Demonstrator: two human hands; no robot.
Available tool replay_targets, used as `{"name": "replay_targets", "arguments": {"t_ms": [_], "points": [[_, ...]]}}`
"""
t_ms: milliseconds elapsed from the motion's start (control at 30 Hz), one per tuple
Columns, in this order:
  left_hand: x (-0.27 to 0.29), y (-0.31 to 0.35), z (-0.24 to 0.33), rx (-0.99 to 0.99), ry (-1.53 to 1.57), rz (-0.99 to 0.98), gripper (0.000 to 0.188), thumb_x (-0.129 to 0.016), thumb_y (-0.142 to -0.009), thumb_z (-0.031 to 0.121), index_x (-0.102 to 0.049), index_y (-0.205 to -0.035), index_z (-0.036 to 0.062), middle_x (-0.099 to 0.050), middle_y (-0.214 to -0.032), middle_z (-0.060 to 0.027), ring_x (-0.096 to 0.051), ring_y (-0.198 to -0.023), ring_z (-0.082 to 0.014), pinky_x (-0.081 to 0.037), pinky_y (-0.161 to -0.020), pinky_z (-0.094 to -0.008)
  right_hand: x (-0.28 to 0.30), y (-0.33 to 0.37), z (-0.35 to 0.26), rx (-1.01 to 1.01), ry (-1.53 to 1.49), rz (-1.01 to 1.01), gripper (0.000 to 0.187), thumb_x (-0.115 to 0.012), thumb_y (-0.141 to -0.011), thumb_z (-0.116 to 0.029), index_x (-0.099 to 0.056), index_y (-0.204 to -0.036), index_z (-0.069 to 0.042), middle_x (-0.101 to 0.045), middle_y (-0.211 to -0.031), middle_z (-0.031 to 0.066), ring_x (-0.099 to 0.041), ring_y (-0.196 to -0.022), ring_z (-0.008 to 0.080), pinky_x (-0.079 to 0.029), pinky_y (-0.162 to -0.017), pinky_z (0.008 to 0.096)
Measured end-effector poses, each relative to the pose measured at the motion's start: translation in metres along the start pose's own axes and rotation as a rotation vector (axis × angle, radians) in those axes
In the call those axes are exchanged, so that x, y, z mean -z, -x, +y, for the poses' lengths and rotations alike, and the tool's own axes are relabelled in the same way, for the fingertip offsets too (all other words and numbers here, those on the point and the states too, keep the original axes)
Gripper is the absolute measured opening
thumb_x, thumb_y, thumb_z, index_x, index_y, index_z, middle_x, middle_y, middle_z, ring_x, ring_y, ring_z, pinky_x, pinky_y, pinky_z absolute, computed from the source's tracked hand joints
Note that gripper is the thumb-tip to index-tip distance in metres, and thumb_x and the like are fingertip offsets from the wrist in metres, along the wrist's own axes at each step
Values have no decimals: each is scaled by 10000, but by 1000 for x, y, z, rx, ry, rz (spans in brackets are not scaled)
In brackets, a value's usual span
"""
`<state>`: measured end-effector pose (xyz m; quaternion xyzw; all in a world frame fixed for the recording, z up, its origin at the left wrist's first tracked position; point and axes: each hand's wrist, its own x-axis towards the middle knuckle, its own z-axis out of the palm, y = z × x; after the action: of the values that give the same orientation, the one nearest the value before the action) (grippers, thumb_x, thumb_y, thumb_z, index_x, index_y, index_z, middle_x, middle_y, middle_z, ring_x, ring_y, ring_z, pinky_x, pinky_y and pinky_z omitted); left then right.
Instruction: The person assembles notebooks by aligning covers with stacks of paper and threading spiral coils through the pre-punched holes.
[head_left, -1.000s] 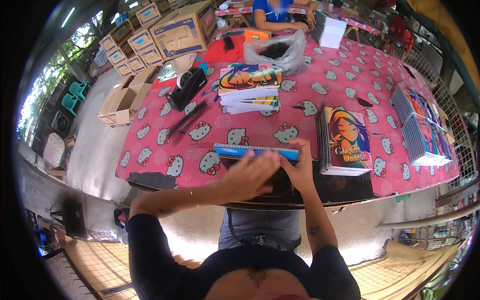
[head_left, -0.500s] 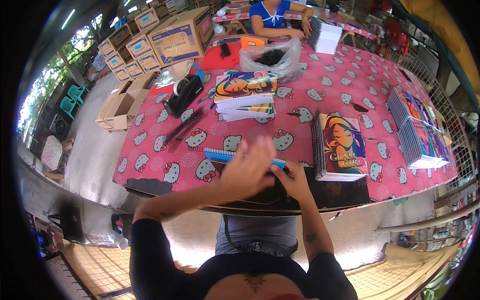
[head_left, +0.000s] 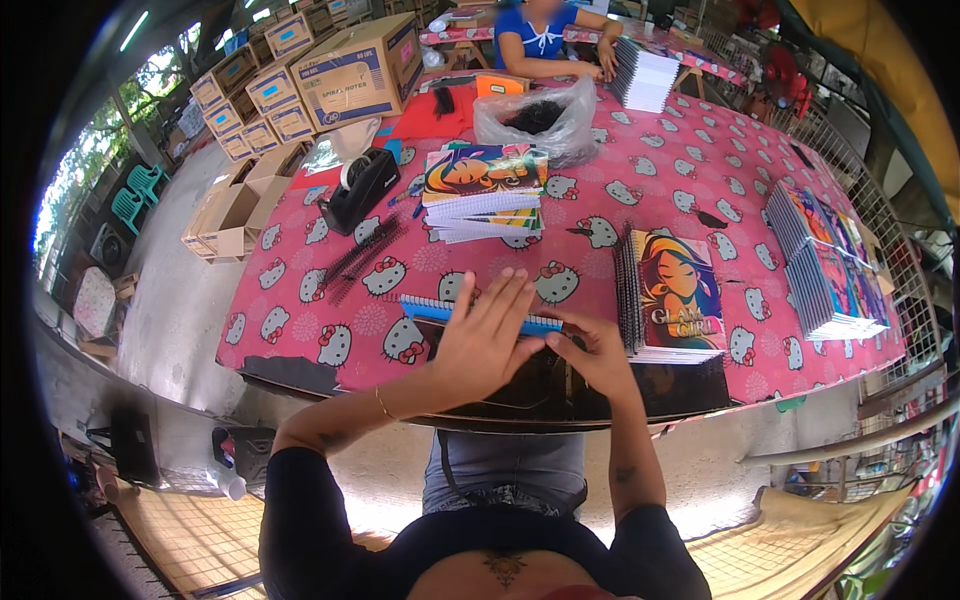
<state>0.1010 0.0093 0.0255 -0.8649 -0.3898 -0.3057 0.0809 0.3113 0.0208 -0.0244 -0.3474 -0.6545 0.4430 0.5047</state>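
Note:
A blue spiral notebook (head_left: pixel 425 312) stands on its long edge near the table's front, its coil along the top. My left hand (head_left: pixel 485 335) lies across its middle with straight fingers reaching over the coil, and hides part of it. At the notebook's right end my right hand (head_left: pixel 597 355) pinches the corner between thumb and fingers. Just right of that hand is a stack of spiral notebooks (head_left: pixel 680 290) with an illustrated cover. Beyond my hands lies another pile of notebooks (head_left: pixel 485 190), its pages fanned unevenly. Loose black coils (head_left: pixel 362 258) rest to the left.
A black tape dispenser (head_left: pixel 360 190) and a clear plastic bag (head_left: pixel 570 125) holding black coils sit farther back. Tied notebooks (head_left: pixel 830 260) stand at right. Cardboard boxes (head_left: pixel 355 75) are piled back left. Across the table, a person in blue (head_left: pixel 540 45) handles a notebook stack (head_left: pixel 643 75).
My left hand, blurred and raised over the notebook before, now rests across it with fingers outstretched. My right hand keeps its hold on the right end. The view has shifted slightly.

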Motion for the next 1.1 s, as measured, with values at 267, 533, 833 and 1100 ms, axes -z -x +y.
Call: {"name": "replay_targets", "arguments": {"t_ms": [267, 533, 833, 1100], "points": [[-5, -8, -17, -29, 116, -24, 159, -671, -948, 216, -670, -1034, 82, -701, -889, -47, -684, -871, -246, -189, -1190, -607, 32, -25, -25, -46, 108, -185, 157, -699, -899, -49, -726, -1026, 39, -736, -917, 96, -688, -840, 122, -554, -780, 278], [10, -8, -8, -21, 185, -5, 149, -662, -932, 127, -681, -1049, 36, -689, -842, -107, -692, -809, -277, -470, -985, -504, -1, -18, -45, 176, 611, 102, 178, -739, -806, -36, -680, -972, -17, -686, -941, 133, -687, -870, 288, -546, -770, 379], [118, -61, 36, -226, 768, 52, 247, -727, -896, 82, -668, -1116, -11, -684, -1236, -162, -694, -1102, -334, -534, -960, -408, -2, 26, -117, 314, 540, 560, 417, -710, -941, -207, -588, -1276, 8, -664, -1145, 161, -646, -1067, 273, -498, -935, 381], [-13, -108, -150, 119, 314, 281, 289, -701, -907, 137, -682, -1171, 21, -695, -1076, -164, -709, -920, -322, -564, -786, -388, 190, 27, -38, -331, 985, 507, 508, -786, -853, -205, -644, -1298, -6, -673, -965, 146, -690, -886, 287, -545, -784, 370]]}}
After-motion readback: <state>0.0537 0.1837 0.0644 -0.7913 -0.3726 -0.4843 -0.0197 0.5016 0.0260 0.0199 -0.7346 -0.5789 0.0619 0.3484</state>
